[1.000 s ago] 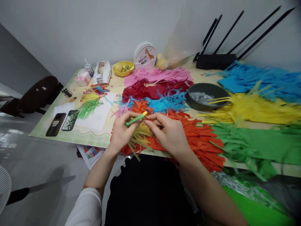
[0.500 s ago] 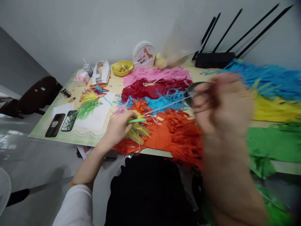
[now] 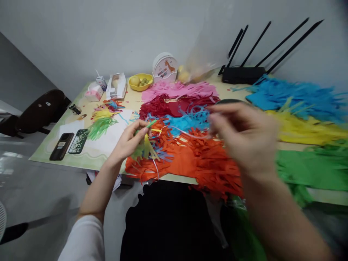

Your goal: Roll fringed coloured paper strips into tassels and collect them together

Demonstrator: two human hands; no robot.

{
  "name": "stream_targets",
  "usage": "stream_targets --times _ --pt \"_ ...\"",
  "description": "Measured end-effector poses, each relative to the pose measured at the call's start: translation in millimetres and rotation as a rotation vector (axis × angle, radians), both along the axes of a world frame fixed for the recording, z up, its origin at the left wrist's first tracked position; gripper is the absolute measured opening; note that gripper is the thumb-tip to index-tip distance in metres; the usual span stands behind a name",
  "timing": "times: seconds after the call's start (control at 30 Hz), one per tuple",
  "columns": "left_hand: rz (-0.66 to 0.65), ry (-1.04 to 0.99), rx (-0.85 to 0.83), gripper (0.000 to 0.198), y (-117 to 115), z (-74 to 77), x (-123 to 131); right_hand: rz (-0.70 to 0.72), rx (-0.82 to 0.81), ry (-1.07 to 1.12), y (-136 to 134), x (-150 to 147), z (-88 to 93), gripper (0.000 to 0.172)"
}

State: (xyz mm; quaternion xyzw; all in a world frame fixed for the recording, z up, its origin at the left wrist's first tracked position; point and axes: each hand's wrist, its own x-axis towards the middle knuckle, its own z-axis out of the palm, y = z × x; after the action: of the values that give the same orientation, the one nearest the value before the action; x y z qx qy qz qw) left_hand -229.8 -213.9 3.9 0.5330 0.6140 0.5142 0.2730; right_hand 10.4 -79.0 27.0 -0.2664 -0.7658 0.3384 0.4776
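My left hand (image 3: pixel 127 141) is closed around a small bundle of yellow and green paper strips (image 3: pixel 145 145), held over the orange fringed paper (image 3: pixel 195 159). A thin pale string (image 3: pixel 185 132) runs from that bundle to my right hand (image 3: pixel 241 136), which is raised, blurred by motion and pinches the string's far end. The right hand covers most of a dark bowl (image 3: pixel 231 102) behind it.
Fringed sheets in pink (image 3: pixel 176 88), dark red, light blue, blue (image 3: pixel 293 96), yellow and green (image 3: pixel 312 165) cover the table. Two phones (image 3: pixel 67 143) lie at the left near white paper. A yellow fruit bowl (image 3: pixel 140 81), a round box and a black router (image 3: pixel 241 74) stand at the back.
My right hand left the bundle, swung up and right drawing the string out, and has now come back a little leftward. My left hand tipped the bundle upward.
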Motion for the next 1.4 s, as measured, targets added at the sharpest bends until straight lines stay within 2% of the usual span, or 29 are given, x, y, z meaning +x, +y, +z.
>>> stream_targets --times 0.1,0.2,0.3,0.47,0.7,0.93,1.1,1.17,1.23,1.33,1.4 --pt "0.001 -0.247 0.048 0.025 -4 -4.5 24 0.132 0.063 -0.052 -36 -29 -12.7 0.012" --pt "0.058 -0.338 0.079 0.027 -6 -8.6 36 0.183 0.108 -0.046 -56 -42 -22.5 0.014" --pt "0.108 -0.314 0.089 0.027 -9 -8.3 41 0.191 0.111 -0.045 -58 -43 -26.1 0.014" --pt "0.123 -0.298 0.118 0.029 -11 -6.3 47 0.18 0.07 -0.068 -55 -41 -26.4 0.013" --pt "0.211 -0.008 0.165 0.022 -13 -5.6 50 0.2 -0.007 -0.065 -56 -41 -28.1 0.015" --pt "0.204 0.103 0.177 0.017 -14 -7.2 48 0.204 -0.042 -0.088 -54 -41 -27.5 0.015" --pt "0.253 0.289 0.197 0.013 -15 -5.9 48 0.228 -0.115 -0.118 -52 -41 -28.4 0.015" --pt "0.25 0.389 0.195 0.013 -16 -4.9 48 0.261 -0.211 -0.103 -51 -42 -29.4 0.014" --pt "0.242 0.498 0.207 0.012 -16 -4.2 48 0.343 -0.38 -0.06 -49 -44 -31.0 0.016" --pt "0.258 0.613 0.232 0.012 -15 -4.3 47 0.511 -0.606 0.033 -47 -47 -34.3 0.037" --pt "0.265 0.627 0.227 0.012 -14 -4.9 45 0.569 -0.647 0.066 -45 -48 -36.6 0.043"
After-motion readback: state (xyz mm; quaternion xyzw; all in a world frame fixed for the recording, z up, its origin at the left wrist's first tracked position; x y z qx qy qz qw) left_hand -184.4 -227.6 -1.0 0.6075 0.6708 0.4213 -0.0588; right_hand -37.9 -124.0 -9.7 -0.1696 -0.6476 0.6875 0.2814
